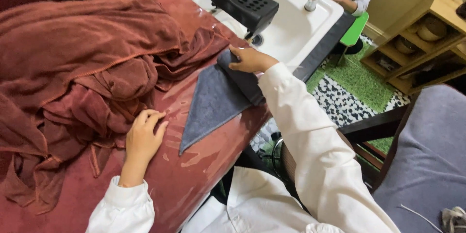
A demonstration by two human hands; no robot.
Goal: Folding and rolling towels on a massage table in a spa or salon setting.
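Right hand [251,60] lies flat, fingers together, pressing the far end of a grey towel [213,104] on the maroon plastic-covered bed [194,174], beside the white shampoo basin [291,14]. Left hand [143,138] loosely curled at the rust-red towel pile [82,63], probably gripping nothing.

The heap of towels [77,63] is rust red, matching the glossy couch cover [194,165]. The folded towel [218,99] is slate grey. Both sleeves [310,140] are white. The wash basin [291,24] is white (its neck rest [242,2] black). The floor mat [359,82] is grass green with black-and-white pebbles.
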